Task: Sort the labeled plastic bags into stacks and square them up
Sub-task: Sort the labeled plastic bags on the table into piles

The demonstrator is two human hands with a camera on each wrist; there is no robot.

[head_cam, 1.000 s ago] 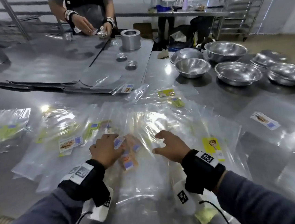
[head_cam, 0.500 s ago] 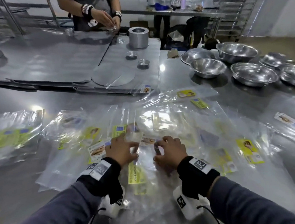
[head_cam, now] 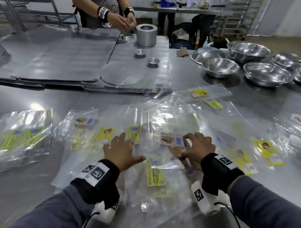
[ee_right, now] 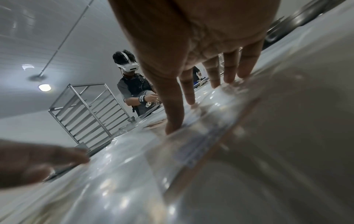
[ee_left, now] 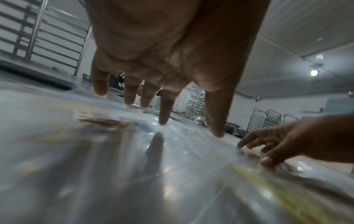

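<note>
While fingers spread, bags lie under both hands.

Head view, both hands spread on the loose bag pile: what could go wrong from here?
The left hand and right hand press slick overlapping clear bags that may slide rather than square up. The white bread-label bag lies over yellow-label bags, so kinds could get stacked together. Glare hides some labels.

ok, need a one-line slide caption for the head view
Left hand and right hand press flat on overlapping labeled plastic bags spread across a steel table.
</note>
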